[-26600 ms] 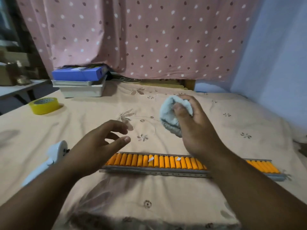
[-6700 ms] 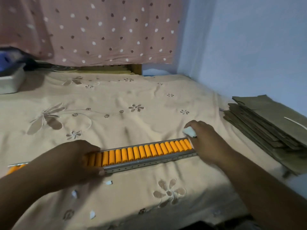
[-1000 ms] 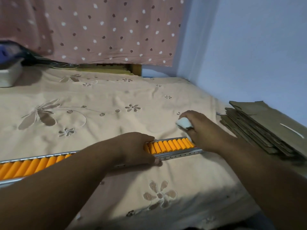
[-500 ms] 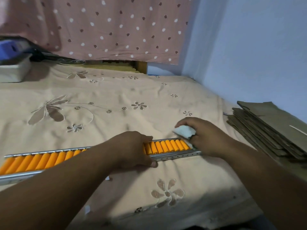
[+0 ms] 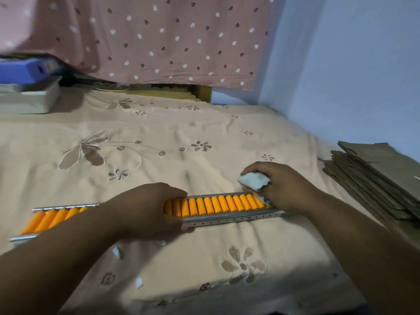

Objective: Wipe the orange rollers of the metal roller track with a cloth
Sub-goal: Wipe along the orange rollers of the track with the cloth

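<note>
Two bare hands work on a long metal roller track [image 5: 229, 218] fitted with orange cylindrical rollers [image 5: 216, 204], which lies crosswise on a peach floral-embroidered bedsheet [image 5: 181, 133]. The left hand [image 5: 147, 206] clamps over the track's middle section, fingers curled around both rails. The right hand [image 5: 281, 185] is closed around a crumpled pale blue-white cloth [image 5: 253, 181], pressing it onto the rollers at the track's right end. Small white scraps [image 5: 116, 253] lie on the sheet just in front of the track. Flattened brown cardboard sheets [image 5: 372, 180] are stacked to the right.
</note>
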{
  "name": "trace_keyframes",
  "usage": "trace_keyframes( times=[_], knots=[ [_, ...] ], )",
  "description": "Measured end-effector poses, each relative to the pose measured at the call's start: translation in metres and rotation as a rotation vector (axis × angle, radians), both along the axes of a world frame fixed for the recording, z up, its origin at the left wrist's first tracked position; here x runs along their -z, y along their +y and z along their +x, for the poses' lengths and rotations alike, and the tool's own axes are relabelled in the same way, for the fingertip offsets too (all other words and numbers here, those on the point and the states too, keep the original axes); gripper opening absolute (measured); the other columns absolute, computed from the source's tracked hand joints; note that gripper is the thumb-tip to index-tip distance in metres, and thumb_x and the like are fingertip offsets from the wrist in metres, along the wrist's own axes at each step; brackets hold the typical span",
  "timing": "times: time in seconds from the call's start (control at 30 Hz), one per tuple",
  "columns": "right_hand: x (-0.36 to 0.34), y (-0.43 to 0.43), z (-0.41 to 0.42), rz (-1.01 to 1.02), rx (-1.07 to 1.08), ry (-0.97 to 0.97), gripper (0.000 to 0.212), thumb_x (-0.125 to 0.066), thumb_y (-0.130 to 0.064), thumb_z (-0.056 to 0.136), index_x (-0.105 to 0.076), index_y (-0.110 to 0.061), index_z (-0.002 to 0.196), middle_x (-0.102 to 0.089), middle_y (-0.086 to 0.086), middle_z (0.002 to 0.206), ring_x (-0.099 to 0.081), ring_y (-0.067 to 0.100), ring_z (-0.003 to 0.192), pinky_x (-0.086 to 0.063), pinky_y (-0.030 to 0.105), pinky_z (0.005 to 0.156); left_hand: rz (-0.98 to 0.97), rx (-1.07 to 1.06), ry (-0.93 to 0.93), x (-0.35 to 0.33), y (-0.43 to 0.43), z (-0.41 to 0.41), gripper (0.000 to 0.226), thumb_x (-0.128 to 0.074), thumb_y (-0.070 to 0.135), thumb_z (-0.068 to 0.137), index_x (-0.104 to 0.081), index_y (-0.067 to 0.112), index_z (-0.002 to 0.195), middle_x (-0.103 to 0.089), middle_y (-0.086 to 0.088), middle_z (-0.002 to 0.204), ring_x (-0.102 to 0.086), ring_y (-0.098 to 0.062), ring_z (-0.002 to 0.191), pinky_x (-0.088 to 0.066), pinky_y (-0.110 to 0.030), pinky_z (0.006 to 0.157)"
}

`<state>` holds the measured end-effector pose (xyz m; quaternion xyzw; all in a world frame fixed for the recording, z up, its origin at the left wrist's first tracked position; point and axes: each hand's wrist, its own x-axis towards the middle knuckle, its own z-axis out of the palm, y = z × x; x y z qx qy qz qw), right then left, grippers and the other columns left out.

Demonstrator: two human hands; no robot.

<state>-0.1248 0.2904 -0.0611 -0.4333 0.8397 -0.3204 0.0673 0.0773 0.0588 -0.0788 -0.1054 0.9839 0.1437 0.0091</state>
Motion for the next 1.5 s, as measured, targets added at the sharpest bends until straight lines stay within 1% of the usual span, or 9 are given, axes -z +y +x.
trace_keyframes(
  times=[0.27, 0.47, 0.63, 0.8, 0.97, 1.1, 1.23, 1.4, 1.5],
  knots=[
    [-0.004, -0.007, 0.040, 0.218, -0.272, -0.010, 0.034, -0.071, -0.011, 0.084, -0.073, -0.037, 0.106, -0.074, -0.022, 0.106, -0.067, -0.005, 0.099, -0.052, 0.015, 0.084, 0.011, -0.019, 0.003, 0.004, -0.002, 0.001, 0.064, -0.065, 0.070, 0.070, -0.058, 0.035, 0.124, -0.067, 0.008, 0.110, -0.065, -0.008, 0.096, -0.054, -0.035, 0.088],
    [-0.001, -0.033, 0.029, -0.035, -0.040, -0.071, 0.018, -0.070, -0.018, 0.092, -0.073, -0.035, 0.096, -0.077, -0.001, 0.091, -0.071, 0.015, 0.079, -0.053, 0.025, 0.066, 0.013, -0.006, 0.013, 0.004, -0.006, 0.001, 0.060, -0.061, 0.074, 0.064, -0.062, 0.032, 0.106, -0.067, 0.007, 0.093, -0.062, -0.008, 0.083, -0.054, -0.035, 0.077],
    [0.019, -0.048, 0.063, 0.093, -0.207, 0.107, 0.036, -0.069, -0.008, 0.087, -0.070, -0.038, 0.107, -0.069, -0.019, 0.106, -0.060, 0.000, 0.102, -0.049, 0.022, 0.088, -0.005, -0.074, 0.004, 0.003, -0.016, 0.019, 0.059, -0.061, 0.076, 0.059, -0.063, 0.030, 0.096, -0.064, 0.008, 0.089, -0.061, -0.007, 0.080, -0.054, -0.036, 0.076],
    [-0.004, -0.038, 0.070, 0.023, -0.210, -0.150, 0.013, -0.072, -0.030, 0.093, -0.073, -0.040, 0.102, -0.076, -0.004, 0.099, -0.072, 0.022, 0.091, -0.057, 0.041, 0.078, -0.013, -0.173, -0.006, 0.006, -0.041, 0.047, 0.074, -0.057, 0.086, 0.053, -0.064, 0.032, 0.103, -0.067, 0.008, 0.093, -0.062, -0.006, 0.083, -0.054, -0.035, 0.079],
    [0.007, -0.073, 0.060, -0.044, -0.105, -0.033, 0.031, -0.065, -0.004, 0.091, -0.072, -0.033, 0.101, -0.074, -0.005, 0.088, -0.067, 0.009, 0.068, -0.055, 0.034, 0.062, 0.025, -0.220, -0.018, 0.008, -0.053, 0.053, 0.085, -0.059, 0.088, 0.051, -0.062, 0.037, 0.119, -0.063, 0.014, 0.098, -0.058, -0.006, 0.088, -0.050, -0.030, 0.079],
    [0.027, -0.082, 0.093, 0.035, -0.256, 0.074, 0.045, -0.067, 0.000, 0.082, -0.072, -0.037, 0.108, -0.070, -0.019, 0.107, -0.061, 0.000, 0.104, -0.052, 0.027, 0.090, 0.024, -0.253, 0.022, 0.009, -0.049, 0.054, 0.090, -0.066, 0.083, 0.055, -0.057, 0.038, 0.133, -0.065, 0.011, 0.119, -0.060, -0.010, 0.105, -0.049, -0.030, 0.089],
    [0.001, -0.076, 0.098, 0.153, -0.388, -0.064, 0.035, -0.072, -0.007, 0.087, -0.076, -0.035, 0.106, -0.075, -0.020, 0.107, -0.069, -0.003, 0.099, -0.055, 0.022, 0.087, 0.008, -0.258, 0.040, 0.011, -0.048, 0.055, 0.089, -0.063, 0.084, 0.054, -0.061, 0.035, 0.129, -0.067, 0.008, 0.117, -0.060, -0.012, 0.104, -0.051, -0.032, 0.088],
    [0.005, -0.098, 0.078, -0.147, -0.141, -0.159, 0.025, -0.069, -0.013, 0.093, -0.075, -0.036, 0.103, -0.077, -0.006, 0.100, -0.071, 0.024, 0.089, -0.056, 0.040, 0.071, -0.023, -0.138, -0.039, 0.009, -0.055, 0.059, 0.076, -0.055, 0.087, 0.060, -0.060, 0.030, 0.110, -0.066, 0.006, 0.107, -0.061, -0.018, 0.098, -0.051, -0.036, 0.084],
    [0.034, -0.103, 0.091, -0.062, -0.216, 0.003, 0.043, -0.066, 0.000, 0.086, -0.072, -0.036, 0.111, -0.071, -0.016, 0.110, -0.063, 0.009, 0.105, -0.052, 0.032, 0.089, -0.080, -0.091, -0.094, 0.003, -0.070, 0.071, 0.090, -0.047, 0.095, 0.054, -0.060, 0.029, 0.114, -0.067, 0.005, 0.108, -0.062, -0.015, 0.096, -0.052, -0.039, 0.086]
  ],
)
